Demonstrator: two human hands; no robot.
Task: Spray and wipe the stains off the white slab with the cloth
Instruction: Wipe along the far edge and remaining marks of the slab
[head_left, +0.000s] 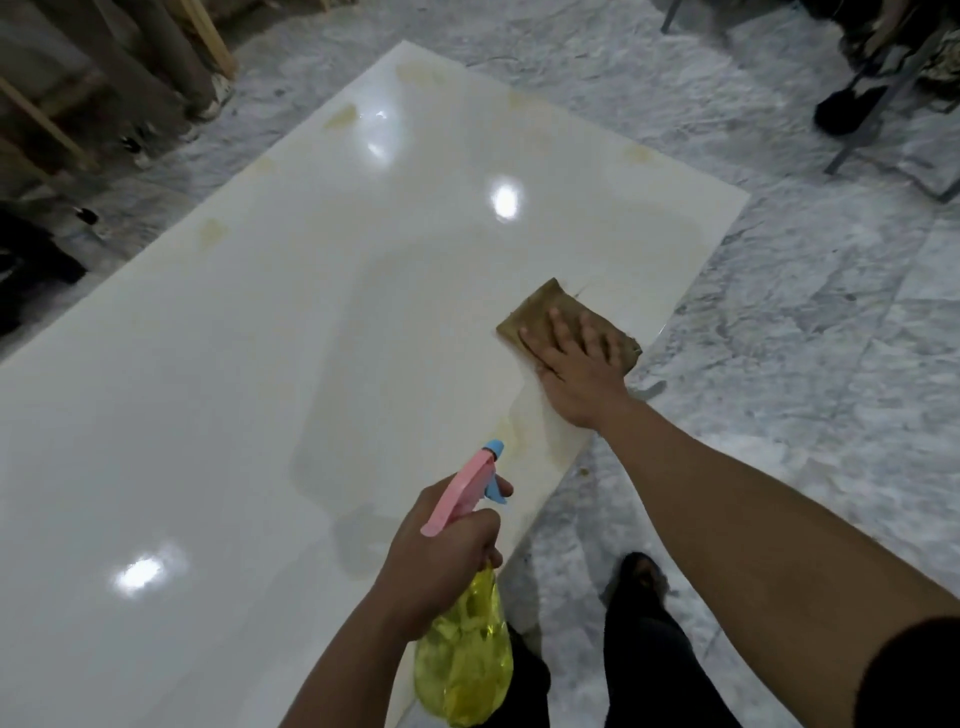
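Note:
A large glossy white slab (249, 338) stretches from bottom left to top centre. Yellowish stains show near its far edges, one (340, 115) at the far left and one (638, 152) at the far right, and a faint one (511, 431) lies near the front right edge. My right hand (574, 371) presses flat, fingers straight, on a folded brown cloth (550, 306) near the slab's right edge. My left hand (441, 556) grips a spray bottle (465, 665) with a yellow body and pink and blue head, its nozzle pointing toward the faint stain.
Grey marbled floor (805, 322) surrounds the slab. Wooden planks and rolls (130, 67) stand at the top left. Metal chair legs (883, 119) and dark items sit at the top right. My dark-trousered legs and a shoe (641, 577) stand by the slab's near right edge.

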